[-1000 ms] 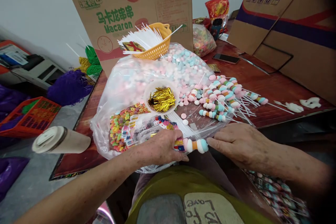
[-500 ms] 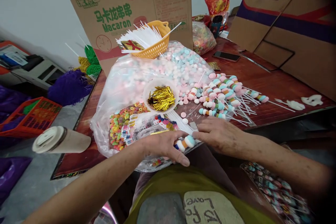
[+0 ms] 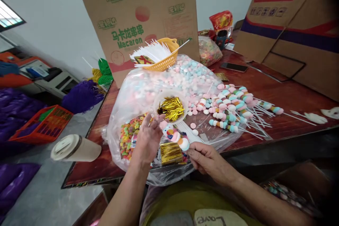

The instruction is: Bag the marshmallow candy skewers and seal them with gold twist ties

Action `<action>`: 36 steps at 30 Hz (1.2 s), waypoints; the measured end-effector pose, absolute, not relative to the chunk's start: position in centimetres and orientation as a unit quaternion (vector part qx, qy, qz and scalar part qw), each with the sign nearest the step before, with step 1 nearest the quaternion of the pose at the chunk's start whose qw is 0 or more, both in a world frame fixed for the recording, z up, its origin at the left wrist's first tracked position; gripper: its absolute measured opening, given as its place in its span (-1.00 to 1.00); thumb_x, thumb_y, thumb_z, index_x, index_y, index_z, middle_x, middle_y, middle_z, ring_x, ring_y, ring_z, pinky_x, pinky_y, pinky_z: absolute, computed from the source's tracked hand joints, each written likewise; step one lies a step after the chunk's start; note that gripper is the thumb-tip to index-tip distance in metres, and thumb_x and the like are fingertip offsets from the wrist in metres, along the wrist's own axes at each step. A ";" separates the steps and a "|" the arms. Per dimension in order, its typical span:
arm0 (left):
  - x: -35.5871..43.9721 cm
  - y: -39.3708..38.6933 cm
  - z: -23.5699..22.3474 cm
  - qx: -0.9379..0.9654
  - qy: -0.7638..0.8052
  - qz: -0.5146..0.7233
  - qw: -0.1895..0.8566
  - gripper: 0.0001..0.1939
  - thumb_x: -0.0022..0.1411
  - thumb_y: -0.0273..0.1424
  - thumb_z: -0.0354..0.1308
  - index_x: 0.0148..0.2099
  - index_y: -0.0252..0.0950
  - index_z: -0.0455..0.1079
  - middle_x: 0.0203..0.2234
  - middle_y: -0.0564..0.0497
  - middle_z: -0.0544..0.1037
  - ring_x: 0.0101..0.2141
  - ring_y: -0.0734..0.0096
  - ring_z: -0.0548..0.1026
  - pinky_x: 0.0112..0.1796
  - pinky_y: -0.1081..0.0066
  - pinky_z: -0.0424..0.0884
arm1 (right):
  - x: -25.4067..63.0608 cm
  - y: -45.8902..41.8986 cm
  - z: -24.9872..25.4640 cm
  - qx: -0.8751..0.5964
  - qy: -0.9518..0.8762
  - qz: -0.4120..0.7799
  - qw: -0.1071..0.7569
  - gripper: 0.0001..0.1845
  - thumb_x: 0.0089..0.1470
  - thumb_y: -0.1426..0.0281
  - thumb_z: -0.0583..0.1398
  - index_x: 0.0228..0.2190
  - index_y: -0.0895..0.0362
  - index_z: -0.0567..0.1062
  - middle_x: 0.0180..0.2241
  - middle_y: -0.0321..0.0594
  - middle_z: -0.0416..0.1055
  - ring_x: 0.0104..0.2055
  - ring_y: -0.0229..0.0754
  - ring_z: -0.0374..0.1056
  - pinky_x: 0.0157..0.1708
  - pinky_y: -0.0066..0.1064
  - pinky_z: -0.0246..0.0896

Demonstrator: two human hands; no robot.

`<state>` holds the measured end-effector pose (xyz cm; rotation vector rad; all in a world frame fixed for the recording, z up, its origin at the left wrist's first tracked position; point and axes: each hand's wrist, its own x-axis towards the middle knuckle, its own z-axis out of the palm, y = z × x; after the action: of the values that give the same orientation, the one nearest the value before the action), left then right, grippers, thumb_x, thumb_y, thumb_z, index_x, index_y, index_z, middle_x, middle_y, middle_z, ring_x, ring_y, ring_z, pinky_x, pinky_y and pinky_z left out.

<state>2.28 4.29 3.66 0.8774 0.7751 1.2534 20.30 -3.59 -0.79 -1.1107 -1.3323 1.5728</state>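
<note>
A candy skewer (image 3: 176,137) of pink, white, blue and orange pieces slants between my hands, low over the table. My right hand (image 3: 205,157) is closed, thumb and fingers pinching its lower end beside a blue-white piece. My left hand (image 3: 148,136) is raised at the pink upper end, fingers loosely curled and apart; whether they touch the skewer is blurred. Beneath the skewer lies a pack of gold twist ties (image 3: 171,153) on printed clear bags. Behind it stands a white bowl (image 3: 156,105) of loose gold ties (image 3: 173,108).
A large clear bag of pastel candies (image 3: 148,83) spreads over the red table (image 3: 106,116). Fruit-coloured rings (image 3: 129,132) lie at its left. Finished skewers (image 3: 233,104) are piled right. A yellow basket (image 3: 162,64) holds white sticks. A lidded cup (image 3: 87,148) stands at the left edge.
The skewer has risen from the bags and turned, its far end now up and left. My left hand has moved up and left; my right hand has closed on the lower end.
</note>
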 end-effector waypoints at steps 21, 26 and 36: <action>5.4 4.7 5.0 0.083 0.368 0.590 0.714 -0.50 0.24 0.00 -0.11 -0.49 -0.30 0.27 -0.77 0.08 0.34 -0.72 0.47 0.35 -0.56 0.46 0.37 | 19.2 -4.3 -1.8 -0.423 -0.805 -0.138 0.392 -0.76 0.07 0.62 0.03 -0.23 0.35 0.43 -0.60 -0.20 0.40 -0.58 -0.22 0.28 -0.54 -0.38 0.06; 5.4 4.3 4.3 0.127 0.340 0.570 0.737 -0.45 0.25 0.01 -0.16 -0.53 -0.32 0.27 -0.75 0.02 0.39 -0.66 0.40 0.42 -0.49 0.37 0.42 | 19.3 -4.1 -1.5 -0.487 -0.768 0.032 0.414 -0.77 0.14 0.54 0.00 -0.38 0.24 0.45 -0.60 -0.25 0.36 -0.56 -0.28 0.26 -0.54 -0.46 0.06; 3.5 4.9 3.7 0.219 0.261 0.562 0.753 -0.65 0.01 -0.27 0.29 -0.14 -0.29 0.41 -0.44 0.00 0.59 -0.46 0.32 0.55 -0.19 0.20 0.44 | 19.4 -4.1 -0.1 -0.490 -0.664 0.411 0.388 -0.67 0.18 0.33 0.00 -0.58 0.16 0.30 -0.65 -0.40 0.11 -0.56 -0.36 0.06 -0.55 -0.56 0.02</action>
<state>3.51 4.88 3.73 0.4787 0.5700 1.2277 19.35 -4.13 -0.10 -1.2456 -1.6895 1.0451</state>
